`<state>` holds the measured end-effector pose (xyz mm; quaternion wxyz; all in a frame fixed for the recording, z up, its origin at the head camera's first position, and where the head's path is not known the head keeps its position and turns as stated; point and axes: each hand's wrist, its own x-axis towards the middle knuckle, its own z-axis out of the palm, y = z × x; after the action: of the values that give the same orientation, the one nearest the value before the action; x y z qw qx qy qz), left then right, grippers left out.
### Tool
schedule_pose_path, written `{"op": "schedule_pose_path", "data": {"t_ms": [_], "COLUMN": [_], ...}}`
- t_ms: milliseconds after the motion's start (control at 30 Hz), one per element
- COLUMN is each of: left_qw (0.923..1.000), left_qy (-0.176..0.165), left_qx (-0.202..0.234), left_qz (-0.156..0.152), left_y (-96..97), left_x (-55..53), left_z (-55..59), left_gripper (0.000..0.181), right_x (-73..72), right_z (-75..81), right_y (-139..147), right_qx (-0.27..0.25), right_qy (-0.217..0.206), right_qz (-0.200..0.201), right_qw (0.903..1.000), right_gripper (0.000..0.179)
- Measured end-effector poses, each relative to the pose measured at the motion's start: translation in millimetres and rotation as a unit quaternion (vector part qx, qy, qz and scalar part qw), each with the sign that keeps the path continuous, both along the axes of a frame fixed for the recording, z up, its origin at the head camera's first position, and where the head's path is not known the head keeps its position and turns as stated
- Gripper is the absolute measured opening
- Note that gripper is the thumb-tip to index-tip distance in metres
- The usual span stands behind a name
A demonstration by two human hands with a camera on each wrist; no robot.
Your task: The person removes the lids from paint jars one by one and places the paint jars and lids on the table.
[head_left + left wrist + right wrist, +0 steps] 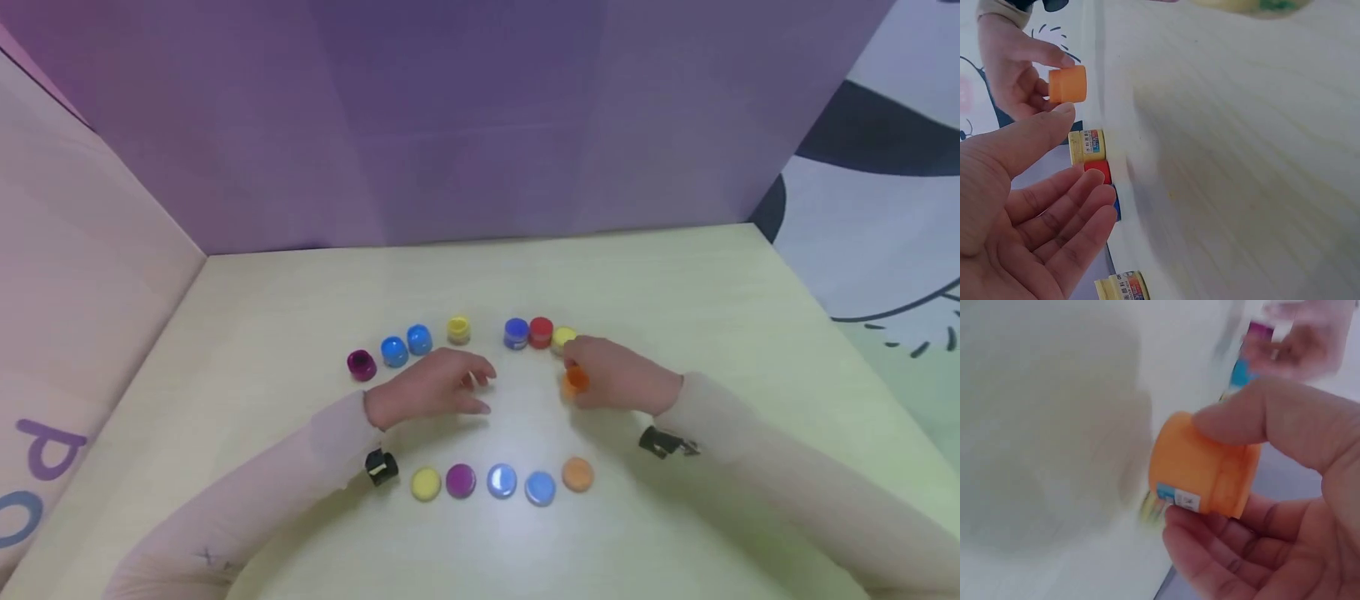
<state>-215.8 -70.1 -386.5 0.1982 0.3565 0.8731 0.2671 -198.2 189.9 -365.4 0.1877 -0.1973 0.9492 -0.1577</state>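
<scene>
My right hand (618, 373) pinches a small orange paint jar (1194, 465) between thumb and fingers; the jar has no lid on. It hovers over the table near a yellow-lidded jar (564, 337). My left hand (431, 387) is empty, fingers loosely bent and thumb apart. Beyond the left hand stand uncapped jars: a purple one (362, 365), two blue ones (393, 351) (419, 339) and a yellow one (458, 329). A dark blue jar (516, 333) and a red jar (541, 332) stand beside the yellow-lidded jar.
Nearer the person, loose lids lie in a row: yellow (426, 483), purple (461, 481), two blue (502, 481) (540, 488) and orange (577, 473). A purple panel (480, 125) rises behind the pale table (285, 292), with printed panels at both sides.
</scene>
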Motion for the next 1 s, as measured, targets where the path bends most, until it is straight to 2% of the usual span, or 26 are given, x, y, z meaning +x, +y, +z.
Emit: {"op": "schedule_pose_path", "data": {"t_ms": [200,433,567,667,833,1000], "left_qw": [0.9998,0.9999,0.9999,0.9998,0.9998,0.9999], "left_qy": [0.004,0.004,0.008,0.008,0.007,0.011], "left_qx": [-0.011,-0.004,-0.003,-0.001,-0.002,-0.001], "left_qz": [0.015,0.014,0.015,0.016,0.016,0.013], "left_y": [-2.6,-4.3,-4.3,-3.5,-1.1,2.8], "left_x": [1.3,3.1,3.6,3.6,3.8,2.7], "left_z": [-0.1,-1.6,-0.9,-0.7,-2.0,-4.3], "left_gripper": [0.042,0.041,0.04,0.04,0.04,0.04], "right_x": [-21.1,-31.2,-31.5,-33.5,-41.0,-46.7], "right_z": [-1.2,-2.4,-1.2,-1.1,-3.8,-4.7], "right_y": [38,52,50,42,22,11], "right_qx": [-0.004,0.005,0.013,0.0,-0.038,-0.034], "right_qy": [0.031,0.032,0.049,0.065,0.076,0.065], "right_qz": [-0.008,-0.015,-0.017,-0.015,-0.005,-0.017], "right_qw": [0.9995,0.9994,0.9986,0.9978,0.9964,0.9971], "right_gripper": [0.021,0.025,0.043,0.056,0.044,0.028]}}
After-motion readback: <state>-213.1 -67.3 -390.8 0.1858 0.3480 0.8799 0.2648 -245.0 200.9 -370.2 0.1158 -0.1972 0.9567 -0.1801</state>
